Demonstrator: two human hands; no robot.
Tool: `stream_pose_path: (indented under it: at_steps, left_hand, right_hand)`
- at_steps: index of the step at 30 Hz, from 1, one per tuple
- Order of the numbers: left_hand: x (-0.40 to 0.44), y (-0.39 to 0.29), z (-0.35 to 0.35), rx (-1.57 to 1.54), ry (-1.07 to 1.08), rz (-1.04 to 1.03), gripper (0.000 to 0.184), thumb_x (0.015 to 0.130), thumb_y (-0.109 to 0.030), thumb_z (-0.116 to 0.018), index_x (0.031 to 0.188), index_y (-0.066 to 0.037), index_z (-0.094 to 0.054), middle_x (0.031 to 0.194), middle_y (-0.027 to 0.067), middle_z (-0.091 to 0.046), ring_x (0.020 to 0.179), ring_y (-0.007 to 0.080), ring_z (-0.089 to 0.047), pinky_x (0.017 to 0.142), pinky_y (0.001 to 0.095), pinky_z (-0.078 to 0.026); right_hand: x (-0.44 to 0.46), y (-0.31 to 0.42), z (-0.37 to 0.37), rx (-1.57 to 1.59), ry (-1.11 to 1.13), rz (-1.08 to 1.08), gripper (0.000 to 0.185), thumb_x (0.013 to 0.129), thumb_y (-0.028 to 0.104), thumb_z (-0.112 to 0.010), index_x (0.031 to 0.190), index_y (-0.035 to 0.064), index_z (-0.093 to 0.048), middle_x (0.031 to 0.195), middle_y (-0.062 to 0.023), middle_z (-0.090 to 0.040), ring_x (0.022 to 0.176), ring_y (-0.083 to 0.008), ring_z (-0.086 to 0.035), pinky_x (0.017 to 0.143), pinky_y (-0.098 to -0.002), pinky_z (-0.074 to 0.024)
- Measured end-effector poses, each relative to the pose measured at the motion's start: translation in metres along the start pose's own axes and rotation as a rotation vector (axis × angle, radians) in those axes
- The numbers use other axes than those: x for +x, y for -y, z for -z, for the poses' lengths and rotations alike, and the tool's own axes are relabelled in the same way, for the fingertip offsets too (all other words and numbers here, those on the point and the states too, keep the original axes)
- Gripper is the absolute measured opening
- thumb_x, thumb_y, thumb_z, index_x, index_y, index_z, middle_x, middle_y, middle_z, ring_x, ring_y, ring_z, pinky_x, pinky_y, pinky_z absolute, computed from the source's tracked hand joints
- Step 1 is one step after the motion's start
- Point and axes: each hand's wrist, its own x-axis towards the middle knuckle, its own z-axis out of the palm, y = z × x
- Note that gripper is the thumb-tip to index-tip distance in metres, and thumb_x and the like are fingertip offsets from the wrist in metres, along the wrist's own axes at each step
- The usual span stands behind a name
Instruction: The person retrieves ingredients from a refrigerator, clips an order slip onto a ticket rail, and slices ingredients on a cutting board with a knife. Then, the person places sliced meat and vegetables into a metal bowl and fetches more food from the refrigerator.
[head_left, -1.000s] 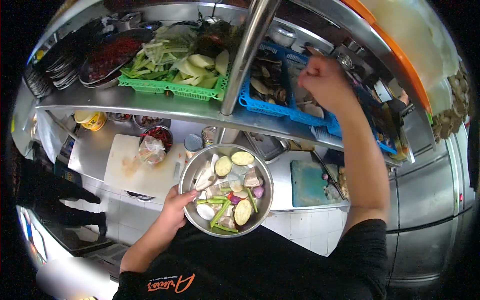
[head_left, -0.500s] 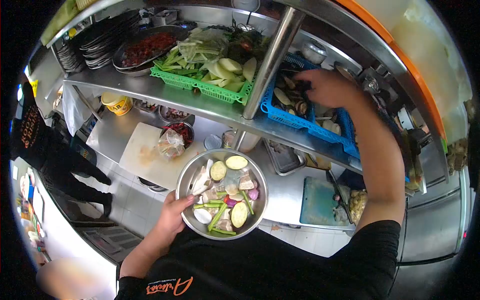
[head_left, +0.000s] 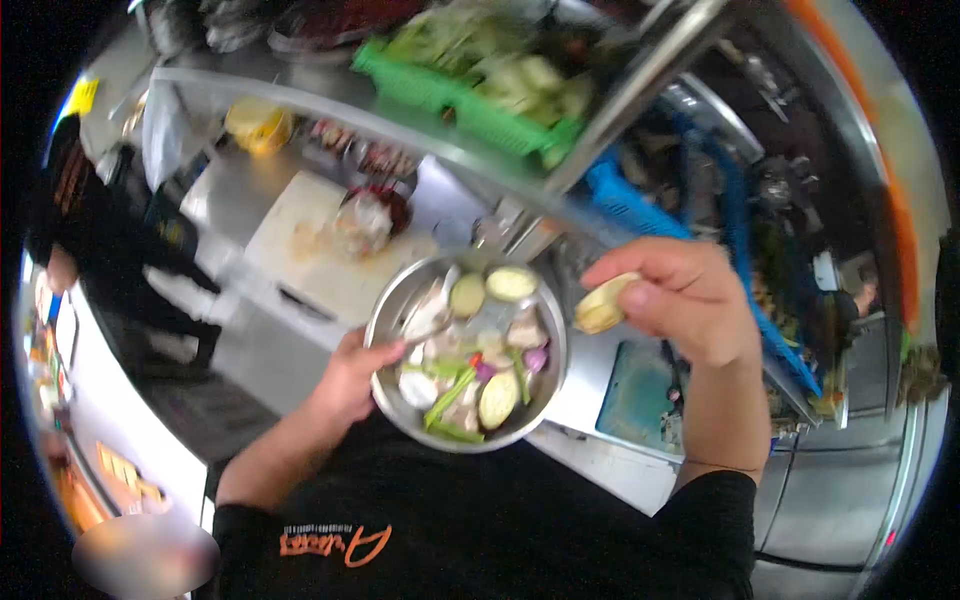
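Note:
My left hand [head_left: 352,377] grips the left rim of a round metal bowl [head_left: 388,388], thumb over the edge. In the bowl lie eggplant slices [head_left: 497,401], green bean pieces [head_left: 451,398], a white radish slice [head_left: 417,387], pale meat chunks [head_left: 525,329] and a purple onion piece [head_left: 536,359]. To the right of the bowl, my right hand [head_left: 680,300] pinches a pale yellowish slice [head_left: 606,303] between thumb and fingers. It is held just off the bowl's right rim, not touching it.
A shelf above carries a green basket of vegetables [head_left: 460,107] and blue baskets [head_left: 640,205]. Below are a white cutting board [head_left: 290,245], a yellow tub [head_left: 258,128] and a teal board [head_left: 636,395]. A person in black [head_left: 110,220] stands at left; another person's hand [head_left: 866,297] shows far right.
My right hand has come out of the blue basket, down toward the bowl, with a pale slice now in its fingers. My left hand still holds the bowl. The view has shifted.

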Motion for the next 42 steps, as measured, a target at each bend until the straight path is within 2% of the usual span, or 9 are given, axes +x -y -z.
stream_pose_path:
  at_steps: [9, 16, 20, 24, 26, 28, 29, 30, 42]
  left_hand:
    - [-0.002, -0.023, 0.054, -0.128, 0.007, -0.050, 0.062, 0.084, -0.020, -0.063, 0.132, 0.012, -0.040, 0.120, 0.0274, -0.059, 0.105, 0.0355, -0.063, 0.096, 0.0453, -0.052]
    - [0.001, 0.054, 0.046, -0.098, -0.185, -0.076, 0.050, 0.086, -0.015, -0.063, 0.126, 0.010, -0.049, 0.113, 0.0192, -0.064, 0.101, 0.0263, -0.064, 0.091, 0.0383, -0.051]
    - [-0.012, 0.073, 0.035, -0.012, -0.362, -0.183, 0.046, 0.086, -0.016, -0.061, 0.124, 0.009, -0.051, 0.109, 0.0165, -0.065, 0.098, 0.0241, -0.065, 0.088, 0.0357, -0.051]
    - [-0.031, 0.119, 0.025, 0.134, -0.567, -0.244, 0.039, 0.087, -0.015, -0.057, 0.118, 0.007, -0.056, 0.104, 0.0136, -0.066, 0.093, 0.0210, -0.065, 0.083, 0.0334, -0.051]
    - [-0.041, 0.081, -0.006, 0.032, -0.631, -0.328, 0.040, 0.086, -0.020, -0.058, 0.117, 0.006, -0.056, 0.095, 0.0095, -0.065, 0.083, 0.0197, -0.064, 0.075, 0.0321, -0.052]
    - [-0.041, 0.082, -0.004, 0.056, -0.665, -0.353, 0.039, 0.086, -0.021, -0.059, 0.116, 0.005, -0.057, 0.094, 0.0086, -0.064, 0.082, 0.0187, -0.063, 0.074, 0.0313, -0.051]
    - [-0.045, 0.092, 0.001, 0.075, -0.698, -0.367, 0.039, 0.086, -0.021, -0.060, 0.115, 0.004, -0.057, 0.093, 0.0082, -0.064, 0.082, 0.0182, -0.063, 0.073, 0.0309, -0.050]
    - [-0.041, 0.103, 0.001, 0.080, -0.828, -0.402, 0.037, 0.086, -0.022, -0.062, 0.113, 0.003, -0.058, 0.093, 0.0079, -0.064, 0.081, 0.0177, -0.062, 0.072, 0.0309, -0.049]
    - [-0.001, 0.028, 0.124, -0.031, -0.315, -0.302, 0.051, 0.091, -0.013, -0.054, 0.136, 0.007, -0.041, 0.127, 0.0163, -0.056, 0.112, 0.0273, -0.059, 0.096, 0.0399, -0.047]
  right_hand:
    - [0.027, -0.079, -0.031, 0.542, -0.119, 0.260, 0.026, 0.095, 0.017, -0.054, 0.111, -0.0019, -0.059, 0.059, -0.0007, -0.043, 0.048, -0.0094, -0.036, 0.047, -0.0250, -0.0306]
    - [-0.012, -0.218, -0.023, 1.055, -0.276, -0.444, 0.037, 0.072, 0.003, -0.049, 0.107, 0.0063, -0.058, 0.087, -0.0059, -0.056, 0.069, -0.0192, -0.052, 0.059, -0.0349, -0.0433]
    - [0.031, -0.158, -0.006, 0.537, -0.031, -0.189, 0.038, 0.071, -0.011, -0.049, 0.104, 0.0026, -0.059, 0.090, -0.0061, -0.057, 0.075, -0.0177, -0.055, 0.062, -0.0341, -0.0459]
    - [0.106, -0.102, -0.031, -0.382, -0.129, 1.085, 0.031, 0.073, -0.009, -0.053, 0.103, 0.0008, -0.057, 0.093, -0.0161, -0.058, 0.089, -0.0301, -0.058, 0.078, -0.0337, -0.0474]
    - [0.181, -0.067, -0.062, -0.494, 0.060, 1.175, 0.018, 0.077, 0.002, -0.055, 0.094, 0.0027, -0.060, 0.092, -0.0177, -0.058, 0.090, -0.0362, -0.056, 0.077, -0.0415, -0.0471]
    - [0.281, -0.117, -0.091, -0.591, 0.143, 1.212, 0.018, 0.084, 0.013, -0.052, 0.092, 0.0036, -0.065, 0.096, -0.0171, -0.061, 0.095, -0.0346, -0.058, 0.078, -0.0409, -0.0483]
    - [0.310, -0.134, -0.091, -1.104, 0.174, 0.601, 0.024, 0.084, 0.016, -0.054, 0.101, 0.0032, -0.065, 0.107, -0.0175, -0.061, 0.104, -0.0335, -0.058, 0.083, -0.0416, -0.0486]
    - [0.299, -0.167, -0.085, -1.271, -0.160, 0.626, 0.029, 0.082, 0.016, -0.057, 0.107, 0.0023, -0.063, 0.116, -0.0168, -0.059, 0.108, -0.0330, -0.056, 0.087, -0.0460, -0.0466]
    - [0.051, -0.126, -0.024, -0.433, -0.380, 0.695, 0.019, 0.080, 0.008, -0.064, 0.098, 0.0021, -0.066, 0.088, -0.0144, -0.067, 0.080, -0.0335, -0.063, 0.071, -0.0421, -0.0501]
